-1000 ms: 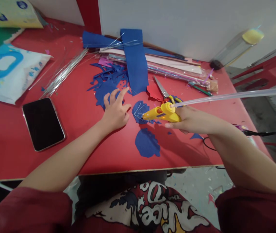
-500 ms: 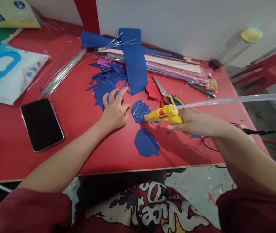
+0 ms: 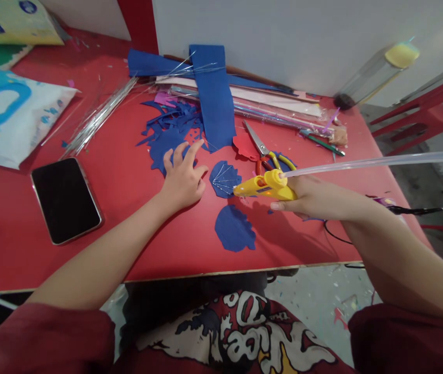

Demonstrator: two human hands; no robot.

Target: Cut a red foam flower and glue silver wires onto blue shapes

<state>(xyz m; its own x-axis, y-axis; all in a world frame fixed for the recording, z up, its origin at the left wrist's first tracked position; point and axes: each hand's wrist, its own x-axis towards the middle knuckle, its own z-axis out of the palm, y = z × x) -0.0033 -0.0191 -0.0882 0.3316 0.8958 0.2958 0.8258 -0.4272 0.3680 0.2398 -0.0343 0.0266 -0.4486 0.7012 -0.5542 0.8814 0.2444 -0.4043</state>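
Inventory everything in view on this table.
Plastic glue gun: one, yellow, centre
Scalloped cutouts: two or more, blue, centre
Jagged scraps: many, blue, centre left
Long strips: two or more, blue, back
Thin shiny strands: many, silver, left
Metal scissors: one, yellow and orange handles, centre
Curved flat piece: one, red, centre
Rectangular phone: one, black, left
Soft packs: two, blue-white and yellow, left
Slim wrapped packets: several, pinkish, back
Slender stick: one, green, right
Clear cylinder: one, yellow top, right
Left hand: one, bare, at scraps
Right hand: one, bare, holding glue gun
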